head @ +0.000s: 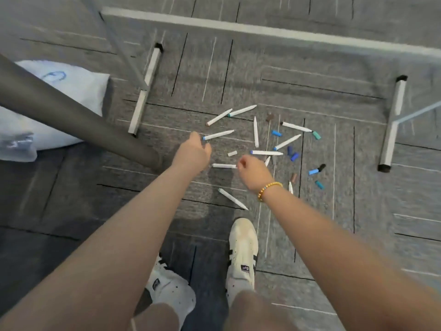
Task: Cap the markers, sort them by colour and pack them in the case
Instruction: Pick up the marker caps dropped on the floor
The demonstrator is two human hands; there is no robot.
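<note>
Two white shoes (242, 249) on grey carpet floor (358, 211). Right hand (253, 172), bead bracelet (268, 189) on wrist, fingers curled just beside a white marker (224, 166); can't tell if pinching. Left hand (193, 152) fingers loosely curled, holding nothing. Beyond: white markers w/ coloured tips scattered, loose blue caps (293, 154), teal cap (317, 135), brown cap (270, 116).

Grey carpet (358, 247) carries white table legs (145, 91), a white bag (59, 91) at left, and two white shoes (242, 252).

White markers (267, 152) and loose coloured caps (276, 133) lie scattered on carpet.
</note>
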